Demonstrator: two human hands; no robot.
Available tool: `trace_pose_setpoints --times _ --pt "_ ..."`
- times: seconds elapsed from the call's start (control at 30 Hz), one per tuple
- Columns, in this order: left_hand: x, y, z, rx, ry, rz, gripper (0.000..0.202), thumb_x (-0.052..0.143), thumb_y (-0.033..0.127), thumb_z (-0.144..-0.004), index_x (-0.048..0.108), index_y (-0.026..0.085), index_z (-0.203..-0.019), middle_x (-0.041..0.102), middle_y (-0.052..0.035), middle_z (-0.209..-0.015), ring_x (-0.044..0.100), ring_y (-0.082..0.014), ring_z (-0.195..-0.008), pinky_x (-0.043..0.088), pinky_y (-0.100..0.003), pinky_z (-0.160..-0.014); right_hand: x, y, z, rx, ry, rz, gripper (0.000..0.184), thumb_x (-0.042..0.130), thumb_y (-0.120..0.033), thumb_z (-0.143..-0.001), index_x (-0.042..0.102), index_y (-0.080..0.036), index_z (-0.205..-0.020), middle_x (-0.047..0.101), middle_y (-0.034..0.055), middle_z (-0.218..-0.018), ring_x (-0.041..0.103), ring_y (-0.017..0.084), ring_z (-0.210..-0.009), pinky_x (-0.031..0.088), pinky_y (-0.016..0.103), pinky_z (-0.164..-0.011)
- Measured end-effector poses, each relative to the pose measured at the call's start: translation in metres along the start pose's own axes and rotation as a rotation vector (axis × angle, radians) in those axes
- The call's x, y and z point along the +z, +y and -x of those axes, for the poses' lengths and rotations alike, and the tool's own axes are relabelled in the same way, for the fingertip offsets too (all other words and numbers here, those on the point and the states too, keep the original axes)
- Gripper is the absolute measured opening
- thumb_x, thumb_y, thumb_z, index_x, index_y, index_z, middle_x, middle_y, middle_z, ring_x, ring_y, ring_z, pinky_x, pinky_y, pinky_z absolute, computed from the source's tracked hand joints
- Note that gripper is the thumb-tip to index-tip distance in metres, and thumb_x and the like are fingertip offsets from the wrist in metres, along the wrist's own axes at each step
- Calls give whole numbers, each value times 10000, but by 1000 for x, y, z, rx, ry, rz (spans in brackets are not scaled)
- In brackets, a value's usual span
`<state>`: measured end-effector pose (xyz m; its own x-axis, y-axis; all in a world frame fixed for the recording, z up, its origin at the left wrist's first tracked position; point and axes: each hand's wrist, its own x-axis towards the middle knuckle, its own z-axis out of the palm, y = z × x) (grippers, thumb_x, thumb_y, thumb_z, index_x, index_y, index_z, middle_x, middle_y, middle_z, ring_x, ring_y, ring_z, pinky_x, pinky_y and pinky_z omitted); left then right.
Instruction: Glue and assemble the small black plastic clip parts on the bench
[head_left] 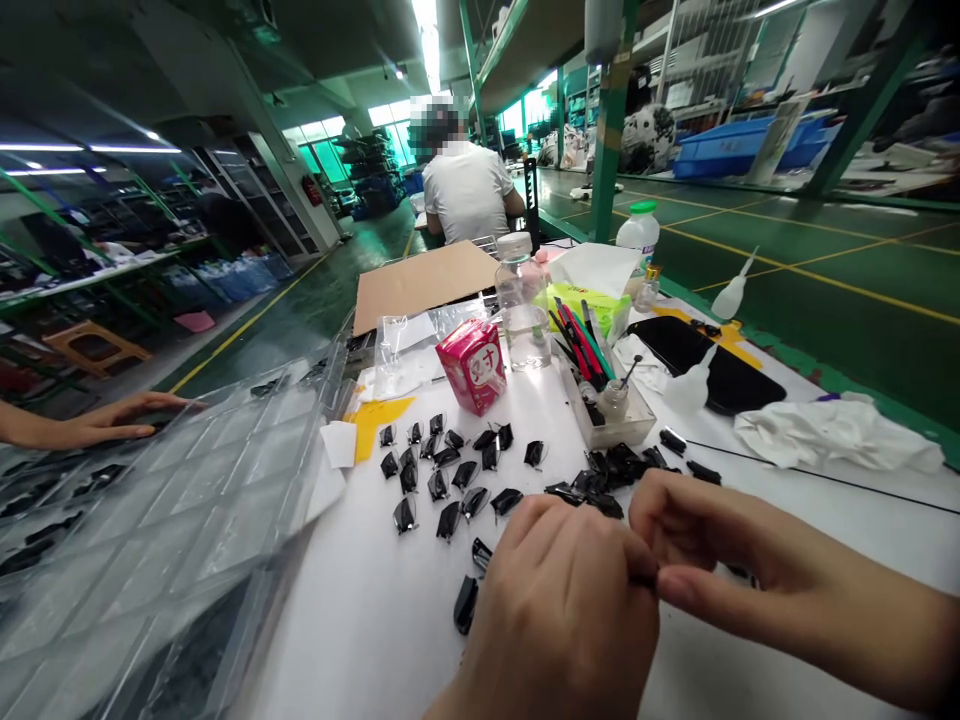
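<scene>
My left hand (559, 600) is closed, its back toward me, fingertips hidden behind the knuckles. My right hand (739, 560) meets it from the right, thumb and fingers pinched together. A bit of something dark shows where the fingertips meet; the hands cover the rest. Beside my left hand lies a curved glossy black piece (465, 605). Beyond the hands, several small black parts (448, 520) with thin, shiny edges are spread on the white table top (360, 590). A denser heap of black pieces (619, 465) sits just behind my fingers.
A clear compartment tray (225, 460) stands at left, with another person's hand (112, 420) over it. A pink carton (472, 365), a clear jar (525, 310) and a box of pens (615, 425) stand behind the parts. At right lie a black phone (709, 365) and white cloth (832, 432).
</scene>
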<state>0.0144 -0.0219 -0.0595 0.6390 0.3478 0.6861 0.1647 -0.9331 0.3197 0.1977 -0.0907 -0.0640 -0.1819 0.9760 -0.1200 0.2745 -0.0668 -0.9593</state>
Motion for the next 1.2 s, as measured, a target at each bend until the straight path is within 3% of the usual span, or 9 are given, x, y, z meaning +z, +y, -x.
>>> trace_pose_setpoints --times 0.33,0.53,0.7,0.83,0.9,0.97,1.03,1.13,1.2 --pt "-4 -3 -8 121 62 97 255 572 -53 -765 501 189 -797 686 21 -644 640 -104 -535 496 -274 -615 1 3 1 -51 -19 -89 224 673 -452 -892 613 -252 -971 594 10 -909 544 161 -812 481 283 -714" --pt "-5 -2 -8 45 103 122 201 625 8 -800 580 185 -882 704 7 -681 658 -130 -582 527 -260 -605 0 -2 3 -134 9 -121 141 638 -408 -941 648 -269 -920 642 8 -947 585 156 -839 473 284 -726" --pt "-13 -1 -25 -263 116 292 109 707 305 -873 675 217 -928 673 -5 -670 669 -174 -640 559 -289 -640 -7 -2 7 -224 163 16 154 599 -422 -966 633 -284 -906 626 -1 -880 609 151 -768 524 273 -689" --pt "-14 -3 -40 -547 116 521 286 713 440 -862 721 198 -1014 652 -21 -679 658 -191 -680 561 -318 -683 -48 9 -7 -335 877 297 191 615 -464 -929 538 -288 -932 553 -7 -827 527 144 -591 475 281 -521" --pt "-14 -5 -39 -691 108 650 334 713 462 -859 732 188 -1048 639 -22 -676 648 -193 -686 555 -325 -694 -74 20 -16 -339 1046 355 317 678 -449 -868 417 -303 -976 489 1 -887 504 181 -687 481 332 -616" --pt "-15 -6 -34 -836 94 783 358 711 466 -861 739 176 -1069 627 -20 -672 638 -189 -683 546 -324 -700 -94 34 -25 -281 1015 423 428 699 -476 -812 371 -307 -1029 511 46 -1002 515 217 -742 472 376 -627" --pt "-16 -8 -26 -982 80 928 352 697 454 -882 745 167 -1079 619 -14 -677 625 -168 -675 533 -303 -702 -104 48 -31 -204 890 500 405 707 -473 -772 444 -292 -1021 572 68 -969 548 264 -792 467 413 -661" --pt "-15 -12 -18 -1155 72 1121 348 693 446 -902 749 169 -1104 611 5 -706 609 -120 -676 508 -247 -712 -104 59 -34 -116 746 593 211 654 -431 -792 566 -263 -884 591 66 -817 557 296 -782 429 444 -694" --pt "-13 -13 -16 -1205 63 1171 385 731 463 -876 747 182 -1138 617 15 -738 618 -106 -698 502 -230 -736 -99 59 -33 -87 720 618 181 619 -409 -825 543 -250 -786 559 53 -742 530 271 -713 387 424 -659"
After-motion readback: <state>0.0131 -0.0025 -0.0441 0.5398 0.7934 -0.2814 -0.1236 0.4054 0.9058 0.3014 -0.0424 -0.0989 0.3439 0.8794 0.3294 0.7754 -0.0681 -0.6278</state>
